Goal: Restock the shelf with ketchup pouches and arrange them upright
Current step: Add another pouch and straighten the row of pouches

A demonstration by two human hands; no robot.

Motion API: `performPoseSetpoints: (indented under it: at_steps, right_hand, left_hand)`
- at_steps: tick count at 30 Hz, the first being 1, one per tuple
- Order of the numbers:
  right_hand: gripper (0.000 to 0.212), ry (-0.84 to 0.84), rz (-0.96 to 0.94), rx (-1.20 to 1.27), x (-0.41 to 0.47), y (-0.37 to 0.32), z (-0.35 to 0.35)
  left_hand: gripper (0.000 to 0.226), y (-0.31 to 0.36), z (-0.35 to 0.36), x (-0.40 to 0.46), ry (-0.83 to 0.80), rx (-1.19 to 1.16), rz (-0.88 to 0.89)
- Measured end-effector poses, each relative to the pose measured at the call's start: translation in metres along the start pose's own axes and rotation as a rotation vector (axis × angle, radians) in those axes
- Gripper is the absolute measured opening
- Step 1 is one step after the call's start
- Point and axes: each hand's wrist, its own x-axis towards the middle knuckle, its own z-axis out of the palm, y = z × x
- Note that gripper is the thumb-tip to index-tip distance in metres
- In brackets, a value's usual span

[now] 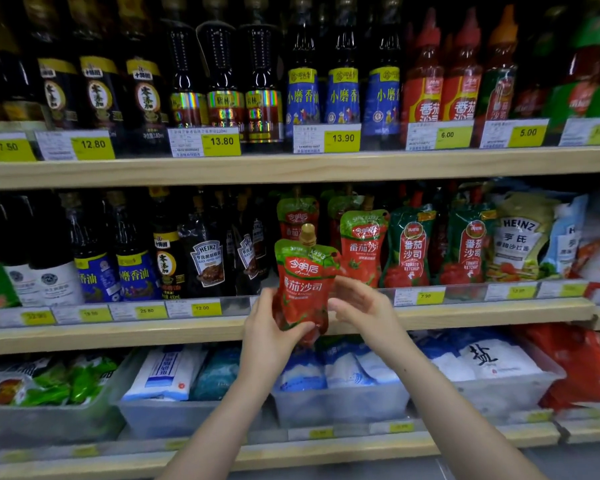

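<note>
Ketchup pouch (303, 289) between left hand (267, 337) and right hand (361, 306), before shelf pouches (362, 247), bottles (167, 258) left of them.

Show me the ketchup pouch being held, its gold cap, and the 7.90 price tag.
held ketchup pouch (303, 289), head view, red front panel.
gold cap (307, 234), head view, cap's middle.
7.90 price tag (430, 296), head view, yellow patch.
</note>
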Motion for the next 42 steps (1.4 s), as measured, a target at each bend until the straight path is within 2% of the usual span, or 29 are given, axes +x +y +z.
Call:
performPoseSetpoints:
  at_steps: [6,11,15,20,24,32,36,39,42]
  right_hand:
    - [0.030,0.155,-0.111,-0.380,-0.004,0.012,-0.044]
    - [0.033,0.176,-0.205,-0.599,0.001,0.025,-0.055]
    - [0.034,0.180,-0.206,-0.635,0.004,0.034,-0.061]
    - [0.034,0.186,-0.229,-0.666,0.008,0.039,-0.061]
    - [0.035,0.206,-0.199,-0.701,0.008,0.043,-0.066]
    - [0.035,0.200,-0.199,-0.802,0.008,0.046,-0.071]
    - [0.035,0.217,-0.193,-0.797,0.010,0.048,-0.068]
    - [0.035,0.251,-0.192,-0.770,0.011,0.046,-0.067]
    - [0.031,0.286,-0.238,-0.720,0.009,0.038,-0.064]
  left_hand:
    - [0.065,0.011,0.006,0.043,0.114,0.087,0.106]
    - [0.063,0.010,0.019,0.068,0.155,0.139,0.048]
    - [0.060,0.004,0.029,0.074,0.067,0.333,-0.067]
    - [0.058,0.003,0.032,0.080,-0.078,0.620,-0.081]
    - [0.057,-0.002,0.028,0.086,-0.120,0.585,-0.130]
    - [0.052,-0.012,0.018,0.089,-0.176,0.493,-0.070]
    - [0.057,-0.015,0.016,0.090,-0.195,0.452,-0.087]
    - [0.067,-0.014,0.019,0.091,-0.155,0.323,-0.133]
    - [0.076,-0.012,0.020,0.082,-0.012,0.257,-0.083]
